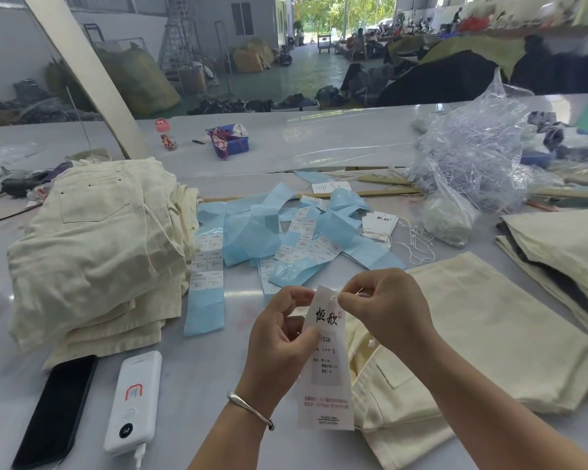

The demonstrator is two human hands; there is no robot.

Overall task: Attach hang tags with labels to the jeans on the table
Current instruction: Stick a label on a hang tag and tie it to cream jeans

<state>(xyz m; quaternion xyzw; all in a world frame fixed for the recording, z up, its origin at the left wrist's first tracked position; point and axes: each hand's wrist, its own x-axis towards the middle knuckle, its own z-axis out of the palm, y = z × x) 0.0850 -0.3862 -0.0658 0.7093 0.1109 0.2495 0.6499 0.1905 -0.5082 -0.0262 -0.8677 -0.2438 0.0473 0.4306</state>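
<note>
A white hang tag (326,371) with black characters and a printed size label hangs upright in front of me. My left hand (279,337) pinches the tag's left edge near the top. My right hand (384,307) pinches a thin white string at the hole at the tag's top. Under the tag lies a cream pair of jeans (472,334), spread flat on the table. Blue backing strips with white labels (286,239) lie scattered beyond my hands. A small pile of spare hang tags (379,223) with loose strings (418,242) sits behind them.
A stack of cream jeans (95,252) rises at the left. A black phone (55,408) and a white power bank (133,401) lie at the near left. More folded jeans (564,262) sit at the right, and a clear plastic bag of fasteners (472,154) behind them.
</note>
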